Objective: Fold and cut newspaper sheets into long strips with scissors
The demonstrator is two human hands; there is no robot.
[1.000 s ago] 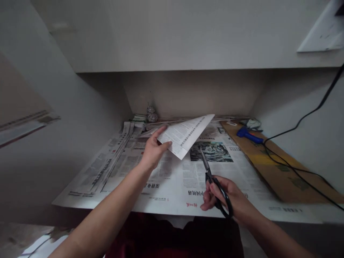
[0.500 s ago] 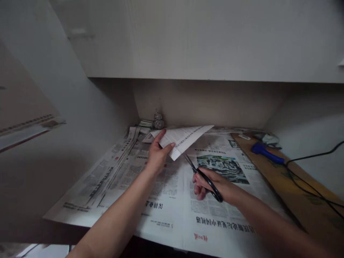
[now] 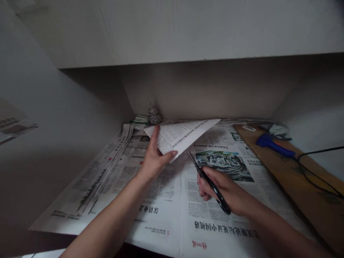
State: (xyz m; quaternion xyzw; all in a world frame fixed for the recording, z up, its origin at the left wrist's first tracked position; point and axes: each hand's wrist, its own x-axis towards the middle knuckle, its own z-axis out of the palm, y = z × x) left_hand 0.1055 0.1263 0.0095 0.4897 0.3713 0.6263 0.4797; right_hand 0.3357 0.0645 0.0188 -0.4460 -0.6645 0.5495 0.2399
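The left hand (image 3: pixel 154 159) pinches one folded newspaper piece (image 3: pixel 182 136) — thumb on top — above the newspaper-covered surface (image 3: pixel 166 218). The right hand (image 3: pixel 221 188) is curled around one pair of black-handled scissors (image 3: pixel 208 181), tips near the paper. One blue glue gun (image 3: pixel 275 145) lies on one cardboard sheet (image 3: pixel 285 172).

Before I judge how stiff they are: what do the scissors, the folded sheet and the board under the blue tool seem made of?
Scissors: grey blades with a dull sheen, likely metal; shiny black handles, probably plastic.
Folded sheet: matt newsprint, by its printed columns.
Board: probably cardboard, possibly wood, judging by its flat brown face.
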